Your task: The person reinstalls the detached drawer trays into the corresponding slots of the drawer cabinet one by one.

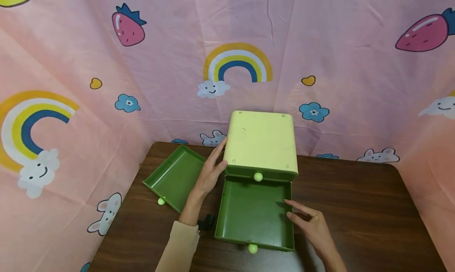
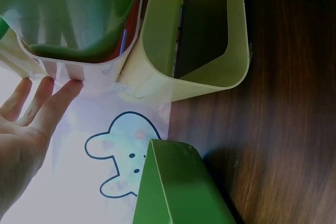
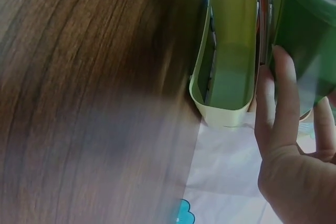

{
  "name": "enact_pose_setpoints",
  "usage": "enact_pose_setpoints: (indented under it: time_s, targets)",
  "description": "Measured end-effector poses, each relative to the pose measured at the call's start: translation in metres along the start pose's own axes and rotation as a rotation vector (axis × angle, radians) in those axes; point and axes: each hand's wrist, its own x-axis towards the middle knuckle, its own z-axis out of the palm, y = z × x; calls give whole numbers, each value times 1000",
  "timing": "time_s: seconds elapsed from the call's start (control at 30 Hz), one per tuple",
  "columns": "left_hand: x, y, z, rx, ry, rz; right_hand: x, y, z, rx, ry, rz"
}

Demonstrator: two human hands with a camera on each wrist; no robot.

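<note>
A pale yellow cabinet (image 1: 261, 139) has one green drawer with a round knob (image 1: 258, 177) in its top tier. Another green drawer (image 1: 254, 212) extends in front below it, its back rim right at the cabinet's front. In both wrist views, the bottom tier (image 3: 231, 51) is a hollow frame. My left hand (image 1: 209, 173) rests on the cabinet's left side, with straight fingertips at a tier's rim in the left wrist view. At the extended drawer's right wall, my right hand (image 1: 309, 224) has its relaxed fingers and thumb slightly apart, fingertips overlapping the rim.
A loose green drawer (image 1: 177, 175) lies at an angle on the brown wooden table (image 1: 355, 208), left of the cabinet and close to my left forearm. Patterned pink cloth (image 1: 170, 66) hangs behind the table and along both sides.
</note>
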Motion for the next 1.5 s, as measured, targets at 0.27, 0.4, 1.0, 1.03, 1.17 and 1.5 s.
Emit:
enact_pose_setpoints:
  time_s: [0.27, 0.4, 1.0, 1.03, 1.17, 1.5]
  targets:
    - [1, -1, 0, -6, 4, 2, 4, -1, -3, -46, -7, -12]
    - [0, 0, 1, 7, -2, 7, 6, 0, -5, -42, -14, -22]
    - [-2, -2, 1, -24, -2, -28, 14, -1, 3, 58, 61, -9]
    - [-2, -2, 1, -26, -1, -32, 14, -1, 4, 64, 70, -11]
    - [-2, -2, 2, -30, -1, -43, 15, -2, 5, 58, 100, -4]
    - [-4, -2, 3, 3, 11, -33, 22, -4, 3, 64, 92, -4]
